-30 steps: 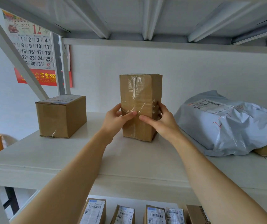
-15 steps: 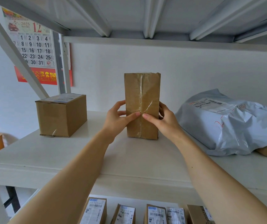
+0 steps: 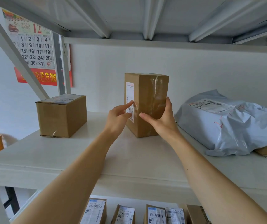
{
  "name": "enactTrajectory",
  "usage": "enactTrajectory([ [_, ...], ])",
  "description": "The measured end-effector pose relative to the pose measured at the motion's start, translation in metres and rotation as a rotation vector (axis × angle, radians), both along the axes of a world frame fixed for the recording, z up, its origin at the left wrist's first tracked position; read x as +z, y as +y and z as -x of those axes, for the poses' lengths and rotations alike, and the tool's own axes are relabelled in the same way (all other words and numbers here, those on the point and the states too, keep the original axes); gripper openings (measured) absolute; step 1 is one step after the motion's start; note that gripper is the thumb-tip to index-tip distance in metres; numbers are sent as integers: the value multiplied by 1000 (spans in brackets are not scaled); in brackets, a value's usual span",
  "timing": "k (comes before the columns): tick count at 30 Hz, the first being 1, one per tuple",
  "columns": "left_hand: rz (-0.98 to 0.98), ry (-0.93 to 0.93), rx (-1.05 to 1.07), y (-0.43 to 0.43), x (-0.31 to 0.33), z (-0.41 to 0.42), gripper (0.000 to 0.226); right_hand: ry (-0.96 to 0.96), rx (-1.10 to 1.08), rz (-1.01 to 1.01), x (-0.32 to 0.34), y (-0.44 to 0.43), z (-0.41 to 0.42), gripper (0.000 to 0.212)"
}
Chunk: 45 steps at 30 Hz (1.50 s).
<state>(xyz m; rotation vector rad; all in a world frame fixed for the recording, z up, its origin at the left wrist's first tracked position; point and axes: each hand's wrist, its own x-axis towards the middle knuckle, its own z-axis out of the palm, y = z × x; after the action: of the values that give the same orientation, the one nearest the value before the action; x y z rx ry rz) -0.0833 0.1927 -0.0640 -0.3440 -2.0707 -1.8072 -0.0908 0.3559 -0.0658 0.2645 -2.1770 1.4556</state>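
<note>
A tall brown cardboard box sealed with clear tape (image 3: 147, 101) stands on end mid-way along a white shelf (image 3: 129, 159), its shipping label (image 3: 130, 94) facing left. The right hand (image 3: 161, 120) holds it in a wide grip, thumb on the taped face and fingers round the far edge. The left hand (image 3: 118, 117) lays straight fingers on the label. The box looks placed, with only squaring up and letting go left. A squat brown carton (image 3: 61, 117) and a grey plastic mailer (image 3: 226, 126) flank it, well apart and blocking nothing.

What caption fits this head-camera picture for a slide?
Left hand touches and right hand grips an upright box on a shelf between a low box and a grey bag.
</note>
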Motion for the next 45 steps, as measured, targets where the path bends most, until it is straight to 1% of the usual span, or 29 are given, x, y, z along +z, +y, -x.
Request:
enactTrajectory([
  [3,8,-21,-36,1,1,-2,54,-1,-52,-13,-2,-5,4,135],
  [6,22,-43,-52,1,0,0,52,18,-108,7,1,-8,7,137],
  [8,-13,-37,-8,0,1,0,49,50,-109,65,3,-6,8,127],
  [9,-43,-38,19,-1,1,1,51,52,-71,123,5,-3,9,117],
  [12,-107,-102,93,-7,4,2,71,-36,129,345,9,6,4,79],
  [13,-126,-119,99,-8,5,2,71,-73,194,397,10,9,2,72],
  [14,-149,-133,81,-10,6,1,65,-97,240,422,11,10,1,69],
  [17,-178,-196,-64,-13,7,-1,34,-113,312,444,11,11,-2,63],
  [18,-178,-215,-115,-14,7,-1,30,-121,326,451,11,11,-2,61],
  [20,-157,-225,-173,-14,6,0,29,-136,342,465,11,12,-1,54],
  [21,-149,-219,-186,-13,6,-1,33,-136,339,470,11,12,0,54],
  [24,-146,-187,-192,-8,6,-2,54,-129,296,485,10,11,2,63],
  [26,-155,-169,-189,-6,6,-2,59,-112,245,477,12,11,0,61],
  [30,-141,-137,-157,-2,7,-4,55,-93,135,493,12,15,3,62],
  [31,-141,-138,-144,-2,7,-3,50,-88,120,509,12,15,4,66],
  [33,-154,-149,-145,-4,8,-2,38,-89,120,536,14,15,3,85],
  [34,-153,-153,-153,-5,8,-1,34,-94,138,543,15,15,2,90],
  [35,-148,-154,-158,-7,8,0,33,-95,165,548,16,16,0,89],
  [38,-156,-149,-158,-9,8,0,43,-131,277,576,15,20,2,60],
  [39,-162,-147,-156,-10,9,-1,44,-134,285,584,14,22,4,54],
  [41,-158,-138,-148,-10,10,0,42,-123,291,558,14,21,4,52],
  [43,-138,-118,-135,-9,10,-2,35,-140,326,500,16,16,2,60],
  [45,-104,-99,-114,-8,8,-4,42,-133,307,387,15,11,1,87],
])
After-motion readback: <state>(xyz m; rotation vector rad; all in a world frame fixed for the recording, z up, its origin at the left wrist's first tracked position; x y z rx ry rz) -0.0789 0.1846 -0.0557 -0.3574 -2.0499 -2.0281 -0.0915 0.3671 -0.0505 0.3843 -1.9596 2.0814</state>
